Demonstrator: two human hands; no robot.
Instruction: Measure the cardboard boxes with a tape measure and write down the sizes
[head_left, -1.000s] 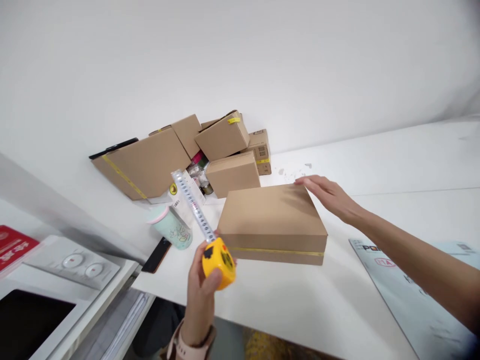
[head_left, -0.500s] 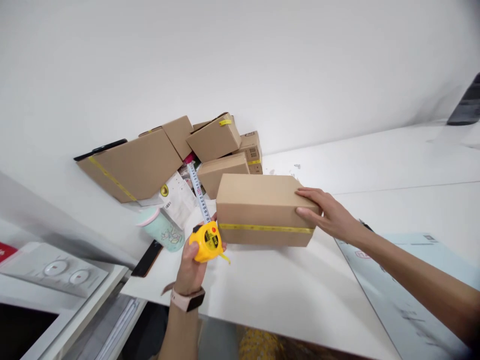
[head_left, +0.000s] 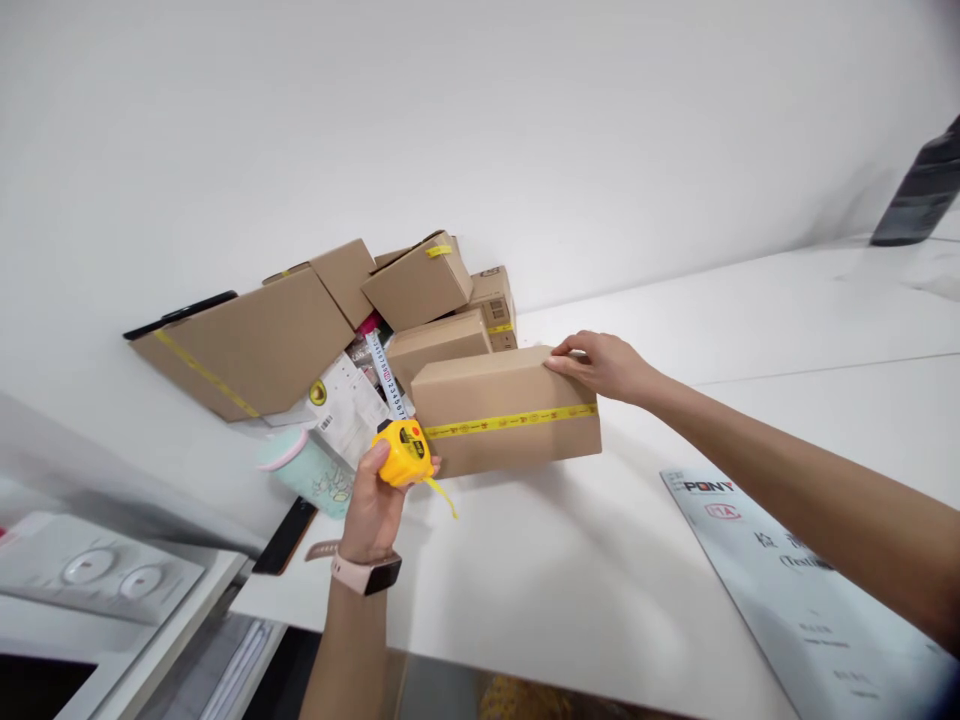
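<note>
A yellow tape measure (head_left: 406, 453) is gripped in my left hand (head_left: 375, 508), its white blade (head_left: 386, 372) pulled out toward the stacked boxes. Beside it is a brown cardboard box (head_left: 510, 395) with a strip of yellow printed tape along its front; the tape measure overlaps its left end. My right hand (head_left: 604, 365) pinches the top of this box near its right end, the thumb and fingertips closed on the edge. Whether my left fingers also touch the box is hidden behind the tape measure.
Several cardboard boxes (head_left: 247, 345) lean and stack against the wall. A mint tumbler (head_left: 311, 470) stands beside papers (head_left: 345, 405) at the left. A pale blue printed sheet (head_left: 795, 600) lies at the right of the white table (head_left: 570, 570). A dark bottle (head_left: 919, 190) stands far right.
The box has turned and tilted, so more of its taped front shows. My right hand has shifted left and up, from its right end onto its top edge. The view has shifted slightly.
</note>
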